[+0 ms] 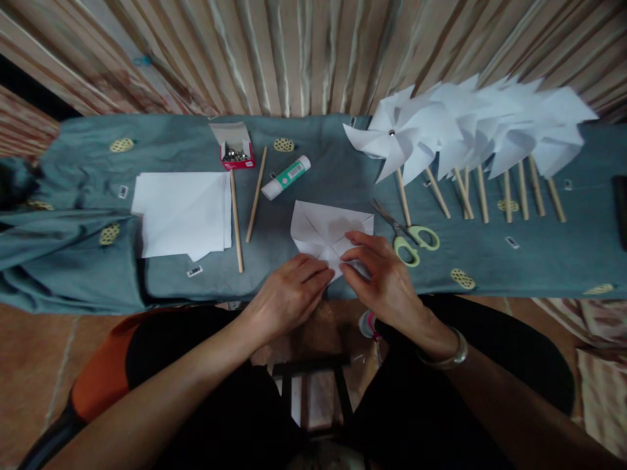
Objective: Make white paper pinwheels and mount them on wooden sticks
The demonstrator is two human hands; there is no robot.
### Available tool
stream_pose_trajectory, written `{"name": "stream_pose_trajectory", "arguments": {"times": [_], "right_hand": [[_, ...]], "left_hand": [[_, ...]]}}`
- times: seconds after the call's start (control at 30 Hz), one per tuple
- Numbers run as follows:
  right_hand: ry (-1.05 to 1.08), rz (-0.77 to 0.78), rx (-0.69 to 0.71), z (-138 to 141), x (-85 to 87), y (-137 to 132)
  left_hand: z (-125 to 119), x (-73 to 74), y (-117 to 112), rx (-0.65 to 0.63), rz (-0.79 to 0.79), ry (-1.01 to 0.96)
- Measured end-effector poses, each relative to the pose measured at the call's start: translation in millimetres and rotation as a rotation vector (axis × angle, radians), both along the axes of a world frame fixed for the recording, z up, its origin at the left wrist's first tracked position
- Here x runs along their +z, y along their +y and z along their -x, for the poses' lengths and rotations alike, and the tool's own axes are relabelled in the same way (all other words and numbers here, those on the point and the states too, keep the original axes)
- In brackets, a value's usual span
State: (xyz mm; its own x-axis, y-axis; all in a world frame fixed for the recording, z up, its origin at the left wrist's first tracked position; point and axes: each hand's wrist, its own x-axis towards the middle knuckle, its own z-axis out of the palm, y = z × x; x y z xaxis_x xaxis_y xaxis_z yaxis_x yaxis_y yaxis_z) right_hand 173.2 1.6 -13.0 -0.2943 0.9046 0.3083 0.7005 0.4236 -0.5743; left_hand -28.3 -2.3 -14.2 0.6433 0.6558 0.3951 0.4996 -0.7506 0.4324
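Left hand [298, 285]: bunched on near edge of paper [313, 222], likely steadying it, pinch unclear | right hand [385, 271]: loosely parted, right side | paper: on table [267, 267]; scissors [403, 230] beside, probably for reach

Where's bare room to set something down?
Bare cloth shows between the glue stick and the pinwheels, and right of the scissors, below the pinwheel sticks. It's crowded at left, with the paper stack, two loose sticks and red box close together, and around the left hand, right hand and sheet.
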Motion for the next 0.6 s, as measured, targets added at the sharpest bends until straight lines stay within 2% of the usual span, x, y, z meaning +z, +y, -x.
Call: {"name": "stream_pose_trajectory", "arguments": {"times": [0.17,0.27,0.6], "right_hand": [[-0.054,-0.047,0.069,-2.6,-5.2,-0.4],[-0.070,-0.022,0.096,-3.3,-6.7,-1.5],[-0.117,0.002,0.099,0.3,-2.0,-2.7]], "left_hand": [[-0.8,0.8,0.1,0.007,0.003,0.012],[-1.1,0.8,-0.2,0.013,0.001,0.015],[-1.9,3.4,0.5,0.020,0.000,0.030]]}}
